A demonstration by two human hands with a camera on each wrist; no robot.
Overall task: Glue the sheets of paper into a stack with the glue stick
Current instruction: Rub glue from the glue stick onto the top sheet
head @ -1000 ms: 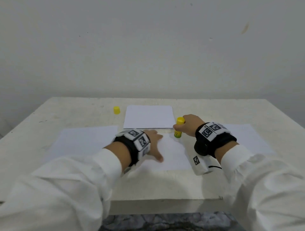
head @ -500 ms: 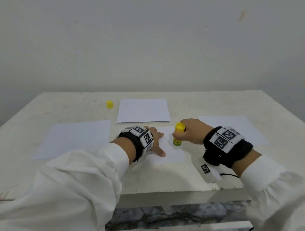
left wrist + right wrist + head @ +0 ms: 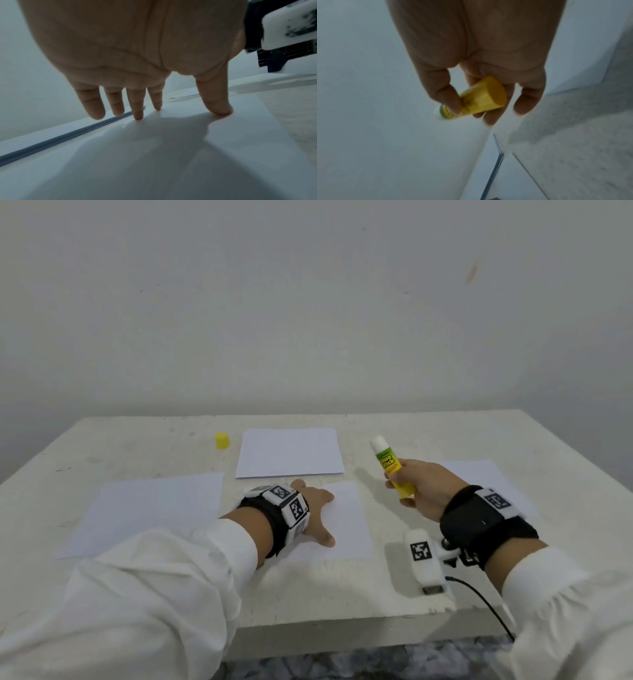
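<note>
1. Your right hand (image 3: 426, 491) curls thumb and fingers (image 3: 443, 94) round the yellow barrel of the glue stick (image 3: 394, 470), lifted clear of the table (image 3: 342, 594), its white tip pointing up and away from you, uncapped.
2. Your left hand (image 3: 313, 508) lies flat with straight, spread fingers (image 3: 137, 108) and the thumb pressing down on the near sheet (image 3: 346, 525), which sits in front of you at the table's middle.
3. Risk, as I judge it: the near sheet is pinned only along its left part; a hard stroke of glue at the free right edge could drag or crease it.
4. Risk: the exposed glue is in the air with your wrist turned; brushing your sleeve or the table would smear glue where it is not wanted.
5. Risk: a sheet laid askew on wet glue may stick crooked, and lifting it again could tear it.
6. Count: one glue stick; one yellow cap (image 3: 222, 440) standing far left, well apart from the stick.
7. Count of paper places: four, namely the near sheet, the far pile (image 3: 289, 453) (its edge shows several layers from the left wrist), the left sheet (image 3: 150, 508), and the right sheet (image 3: 479, 470) partly behind your right hand.
</note>
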